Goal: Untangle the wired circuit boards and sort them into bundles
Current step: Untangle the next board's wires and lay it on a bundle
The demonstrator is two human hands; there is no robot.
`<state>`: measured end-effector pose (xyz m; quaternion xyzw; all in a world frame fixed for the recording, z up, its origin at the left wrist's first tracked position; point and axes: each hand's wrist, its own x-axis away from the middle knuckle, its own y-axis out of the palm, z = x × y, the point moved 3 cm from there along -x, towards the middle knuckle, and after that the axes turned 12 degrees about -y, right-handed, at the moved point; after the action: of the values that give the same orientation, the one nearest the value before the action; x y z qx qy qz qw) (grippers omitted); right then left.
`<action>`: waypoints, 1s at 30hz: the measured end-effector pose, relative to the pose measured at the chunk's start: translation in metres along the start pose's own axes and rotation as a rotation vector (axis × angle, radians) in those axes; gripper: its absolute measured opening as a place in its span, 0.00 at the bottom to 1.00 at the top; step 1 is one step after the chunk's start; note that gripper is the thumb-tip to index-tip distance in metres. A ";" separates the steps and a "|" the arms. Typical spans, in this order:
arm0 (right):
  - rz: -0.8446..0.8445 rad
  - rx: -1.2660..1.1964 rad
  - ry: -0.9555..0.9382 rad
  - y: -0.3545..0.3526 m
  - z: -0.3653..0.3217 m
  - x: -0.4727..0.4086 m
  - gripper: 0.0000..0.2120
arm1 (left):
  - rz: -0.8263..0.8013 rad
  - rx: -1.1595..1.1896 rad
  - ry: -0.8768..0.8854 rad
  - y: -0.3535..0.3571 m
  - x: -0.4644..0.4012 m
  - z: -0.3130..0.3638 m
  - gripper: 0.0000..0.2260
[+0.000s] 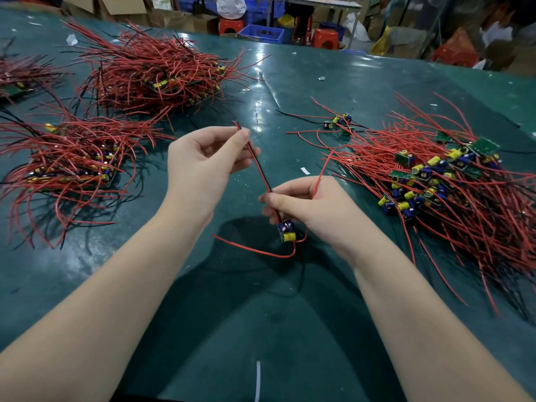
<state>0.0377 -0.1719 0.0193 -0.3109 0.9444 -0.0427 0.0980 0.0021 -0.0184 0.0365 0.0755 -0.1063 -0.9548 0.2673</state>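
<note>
1. Your left hand (203, 161) pinches the free end of the red-and-black wire pair (259, 166) between thumb and fingertips, raised over the green table (290, 82)
2. Your right hand (307, 204) grips the same pair low down, just above the small circuit board (286, 231), which hangs below your fingers close to the table; a second red wire (320, 175) rises out of this fist
3. Keep the pair taut between both hands, so the two leads lie side by side and any twist shows
4. A loose red lead (255, 249) loops out from under the board; I judge it should be gathered and laid along the others before the board goes down, or it will snag its neighbours
5. Hold the wire, not the board's yellow and blue parts; tugging those would likely strain the solder joints
6. The tangled heap (435, 181) lies to your right, while the sorted bundles (75, 166) lie to your left and beyond; lay this board with its wires pointing as theirs do
7. Pull gently and evenly, never jerk
</note>
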 end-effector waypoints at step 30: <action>-0.040 -0.123 -0.144 0.007 -0.017 0.006 0.06 | 0.066 -0.035 -0.193 -0.013 -0.017 -0.017 0.06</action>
<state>0.0253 -0.1700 0.0343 -0.3375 0.9293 0.0358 0.1455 0.0132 -0.0012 0.0185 -0.0250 -0.1175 -0.9499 0.2885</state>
